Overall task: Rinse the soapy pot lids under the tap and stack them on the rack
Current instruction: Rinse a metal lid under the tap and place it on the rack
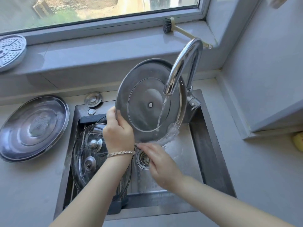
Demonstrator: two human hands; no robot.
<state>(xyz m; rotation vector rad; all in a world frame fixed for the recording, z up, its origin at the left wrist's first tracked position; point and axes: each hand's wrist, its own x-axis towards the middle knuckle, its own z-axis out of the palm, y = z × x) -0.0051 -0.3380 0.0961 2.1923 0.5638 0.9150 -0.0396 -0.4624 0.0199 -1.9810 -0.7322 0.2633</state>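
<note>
Your left hand point(118, 128) grips the left rim of a large steel pot lid point(144, 102), fingers wrapped behind the edge and thumb on its near face, holding it tilted up on edge over the sink point(211, 145). Your right hand point(157, 159) sits at the lid's bottom edge, its fingers stretched flat along the rim; whether they pinch it or only rub it you cannot tell, as the hand is blurred. A silver bracelet point(120, 153) circles your left wrist.

Water runs from the curved chrome tap point(182, 66) onto the lid's underside, to the right of its centre rivet, and splashes at the lower right rim.

In the left half of the sink, on a rack point(118, 205), two glass lids point(88, 154) with metal knobs lie overlapped. On the tabletop point(246, 169) to the left of the sink rests another steel lid point(32, 128), lying flat. A perforated steamer plate point(10, 51) leans on the window sill point(98, 51) at the far left, and a dish brush point(180, 31) lies on the sill behind the tap.
</note>
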